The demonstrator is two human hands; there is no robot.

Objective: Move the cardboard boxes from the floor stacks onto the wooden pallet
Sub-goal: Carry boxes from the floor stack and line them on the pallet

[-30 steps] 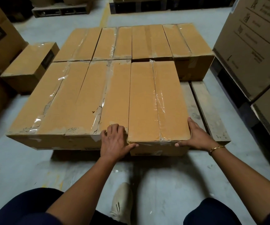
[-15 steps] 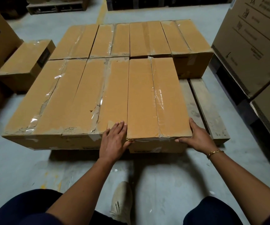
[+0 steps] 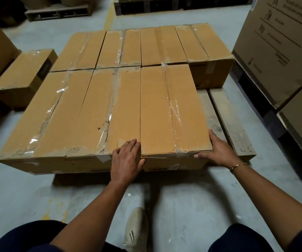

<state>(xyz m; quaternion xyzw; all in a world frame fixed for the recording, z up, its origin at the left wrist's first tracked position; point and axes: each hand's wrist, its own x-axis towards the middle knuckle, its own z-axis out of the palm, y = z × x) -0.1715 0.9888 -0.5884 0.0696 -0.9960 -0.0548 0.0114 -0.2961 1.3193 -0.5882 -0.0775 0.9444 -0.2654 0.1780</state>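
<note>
Concrete floor [image 3: 183, 206] carries the pallet [image 3: 232, 124]; the near right box [image 3: 170, 110] lies on it, left hand [image 3: 126, 160] and right hand [image 3: 217, 151] pressing with straight fingers [image 3: 131, 145]. Stiff, long, probably heavy: hold opposite ends.

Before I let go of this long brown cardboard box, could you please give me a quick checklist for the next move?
1. Long brown cardboard box flush against the taped middle box: ok, no gap shows.
2. Its far end against the back row of boxes: ok.
3. Left hand and right hand not trapped in a seam: ok, fingers lie on top and alongside.
4. Free space on the wooden pallet: ok, bare slats on the right.
5. Underside fully supported: cannot tell, hidden.
6. Next box, on the grey concrete floor at left: ok, nothing on it.
</note>
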